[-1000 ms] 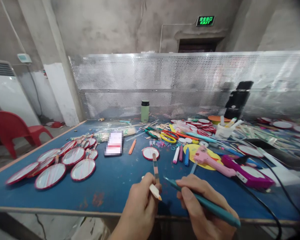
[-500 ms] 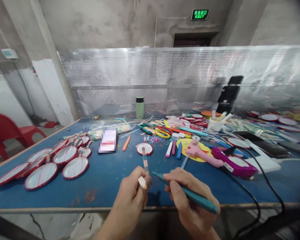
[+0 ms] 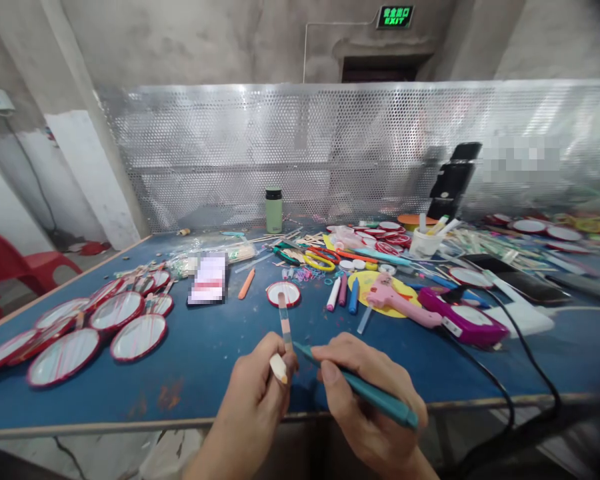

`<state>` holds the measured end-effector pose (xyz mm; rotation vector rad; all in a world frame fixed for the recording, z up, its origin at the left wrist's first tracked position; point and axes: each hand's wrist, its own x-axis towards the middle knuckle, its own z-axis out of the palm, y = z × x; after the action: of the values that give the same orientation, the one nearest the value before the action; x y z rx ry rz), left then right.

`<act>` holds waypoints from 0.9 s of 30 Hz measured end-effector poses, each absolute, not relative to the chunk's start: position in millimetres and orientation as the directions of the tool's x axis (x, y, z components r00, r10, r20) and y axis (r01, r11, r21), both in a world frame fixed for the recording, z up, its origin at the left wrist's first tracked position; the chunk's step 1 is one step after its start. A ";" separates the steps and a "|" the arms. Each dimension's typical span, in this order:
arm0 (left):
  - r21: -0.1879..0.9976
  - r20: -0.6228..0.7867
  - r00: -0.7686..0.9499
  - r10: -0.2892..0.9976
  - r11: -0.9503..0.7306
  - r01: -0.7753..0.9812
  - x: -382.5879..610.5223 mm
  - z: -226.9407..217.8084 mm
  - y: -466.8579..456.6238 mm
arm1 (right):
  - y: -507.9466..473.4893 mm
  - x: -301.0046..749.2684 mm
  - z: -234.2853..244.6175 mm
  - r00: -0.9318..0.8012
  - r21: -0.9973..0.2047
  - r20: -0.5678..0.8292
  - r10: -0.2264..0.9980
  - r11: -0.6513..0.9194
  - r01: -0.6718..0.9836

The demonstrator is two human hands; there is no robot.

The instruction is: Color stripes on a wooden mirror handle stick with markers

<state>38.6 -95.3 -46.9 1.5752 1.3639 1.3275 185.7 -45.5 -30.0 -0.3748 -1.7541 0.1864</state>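
My left hand (image 3: 253, 390) is closed around the lower end of a flat wooden craft stick (image 3: 285, 325) painted with coloured bands. At the stick's far end is a small white disc (image 3: 291, 294) with a red rim. A white piece with an orange-tan tip (image 3: 279, 367) also pokes out of that fist; its kind is unclear. My right hand (image 3: 367, 393) grips a teal marker (image 3: 380, 398) like a pen. Its tip meets the right edge of the stick, just above my left fingers.
Larger red-rimmed discs (image 3: 139, 337) lie at left, near a phone (image 3: 207, 280) and an orange marker (image 3: 247, 284). Several markers (image 3: 353, 296), a pink glue gun (image 3: 405, 303), a purple device (image 3: 463, 320) with black cables, and scissors (image 3: 320, 260) lie right of centre. A green bottle (image 3: 274, 212) stands behind.
The teal marker's tip has come from a small gap at the right up to the stick. My view has shifted slightly rightward and down; both hands keep their holds.
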 end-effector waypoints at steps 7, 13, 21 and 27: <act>0.923 0.278 -0.058 0.959 -0.250 0.292 38.8 -48.7 -93.9 | -44.8 186.1 -30.7 -0.195 -0.301 0.924 0.330 0.939 0.165; 0.930 0.267 -0.060 0.962 -0.241 0.276 37.7 -51.8 -93.9 | -45.4 185.9 -30.1 -0.204 -0.291 0.924 0.324 0.940 0.176; 0.927 0.272 -0.060 0.961 -0.245 0.284 38.5 -49.3 -95.2 | -44.8 185.7 -34.1 -0.156 -0.338 0.919 0.363 0.926 0.170; 0.924 0.274 -0.052 0.960 -0.248 0.290 38.6 -49.0 -94.7 | -44.1 184.8 -32.3 -0.172 -0.307 0.926 0.335 0.936 0.171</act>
<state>38.6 -94.7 -49.0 1.5811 1.3523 1.3306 184.8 -44.1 -32.3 -0.3813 -1.7526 0.1521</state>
